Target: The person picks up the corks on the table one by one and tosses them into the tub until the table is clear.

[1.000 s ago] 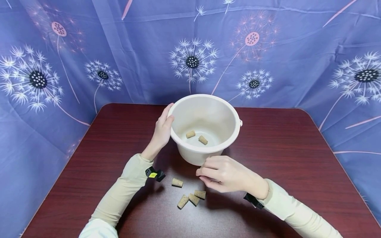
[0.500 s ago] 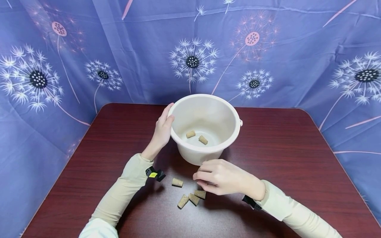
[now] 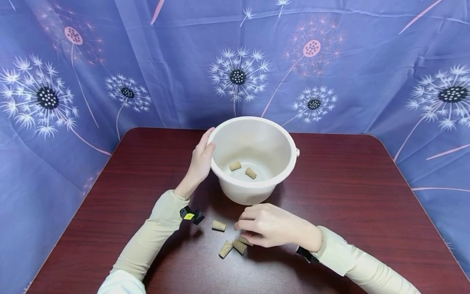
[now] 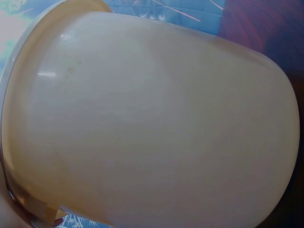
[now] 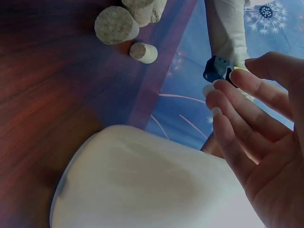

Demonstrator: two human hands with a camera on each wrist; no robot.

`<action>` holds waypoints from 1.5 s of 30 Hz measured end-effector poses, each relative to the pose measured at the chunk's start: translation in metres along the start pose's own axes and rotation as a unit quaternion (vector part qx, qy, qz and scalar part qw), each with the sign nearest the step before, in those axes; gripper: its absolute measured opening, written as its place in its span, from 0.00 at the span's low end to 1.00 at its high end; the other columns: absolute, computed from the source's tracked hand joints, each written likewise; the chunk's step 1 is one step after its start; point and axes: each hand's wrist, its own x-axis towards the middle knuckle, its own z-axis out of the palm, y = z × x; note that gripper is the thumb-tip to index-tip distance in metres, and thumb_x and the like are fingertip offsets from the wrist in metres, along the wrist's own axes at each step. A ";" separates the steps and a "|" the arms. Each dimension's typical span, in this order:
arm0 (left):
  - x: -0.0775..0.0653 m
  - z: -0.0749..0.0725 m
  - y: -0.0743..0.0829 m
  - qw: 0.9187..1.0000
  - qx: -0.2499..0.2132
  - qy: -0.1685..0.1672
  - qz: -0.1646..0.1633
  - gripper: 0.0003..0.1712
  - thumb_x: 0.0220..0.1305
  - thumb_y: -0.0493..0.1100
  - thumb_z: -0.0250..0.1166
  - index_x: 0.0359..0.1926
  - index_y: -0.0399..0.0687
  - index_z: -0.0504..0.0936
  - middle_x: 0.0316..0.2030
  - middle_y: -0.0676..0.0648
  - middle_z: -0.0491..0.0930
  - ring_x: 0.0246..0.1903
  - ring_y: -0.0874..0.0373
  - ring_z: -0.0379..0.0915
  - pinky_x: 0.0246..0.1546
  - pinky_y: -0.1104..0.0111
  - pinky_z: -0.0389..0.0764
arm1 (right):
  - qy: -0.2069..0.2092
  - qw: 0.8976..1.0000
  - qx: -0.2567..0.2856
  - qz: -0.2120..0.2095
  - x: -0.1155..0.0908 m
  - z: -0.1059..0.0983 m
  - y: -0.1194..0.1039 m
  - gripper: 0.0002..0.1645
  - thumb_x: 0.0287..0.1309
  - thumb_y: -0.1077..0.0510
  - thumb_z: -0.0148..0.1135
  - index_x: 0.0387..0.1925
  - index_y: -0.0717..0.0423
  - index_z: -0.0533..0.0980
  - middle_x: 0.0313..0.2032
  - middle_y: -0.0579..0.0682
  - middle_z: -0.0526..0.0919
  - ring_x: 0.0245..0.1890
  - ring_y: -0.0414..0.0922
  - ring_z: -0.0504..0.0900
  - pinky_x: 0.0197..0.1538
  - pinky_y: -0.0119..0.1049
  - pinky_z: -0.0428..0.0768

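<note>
A white plastic bucket (image 3: 249, 192) stands on the table, and its outer wall (image 4: 156, 118) fills most of the left wrist view. My left hand (image 3: 200, 159) grips its rim on the left side, thumb over the edge. Two corks lie inside, one cork (image 3: 235, 165) left of the other cork (image 3: 251, 173). In front of the bucket, my right hand (image 3: 268, 225) hovers over several loose corks, partly hiding one cork (image 3: 246, 241). Its fingers (image 5: 247, 123) are loosely bent with nothing between them. A cork (image 3: 225, 249), another cork (image 3: 239, 246) and a separate cork (image 3: 219, 226) show clearly.
The dark red wooden table (image 3: 345, 183) reaches back to a blue dandelion-print cloth (image 3: 176, 61). A small lug (image 3: 297, 152) sticks out from the bucket's right rim. Black wrist cameras sit on both sleeved forearms, such as the left camera (image 3: 192, 215).
My right hand has moved down and slightly left, away from the bucket and over the nearest cork. The left hand, the bucket and the corks stay where they were.
</note>
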 end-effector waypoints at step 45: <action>-0.001 0.001 0.000 1.000 -0.005 -0.002 0.008 0.29 0.71 0.40 0.43 0.73 0.50 0.59 0.69 0.43 0.65 0.62 0.47 0.68 0.59 0.52 0.73 | -0.133 0.990 -0.040 0.026 0.001 0.028 -0.013 0.10 0.46 0.51 0.70 0.29 0.42 0.75 0.29 0.35 0.77 0.33 0.36 0.76 0.39 0.28 0.74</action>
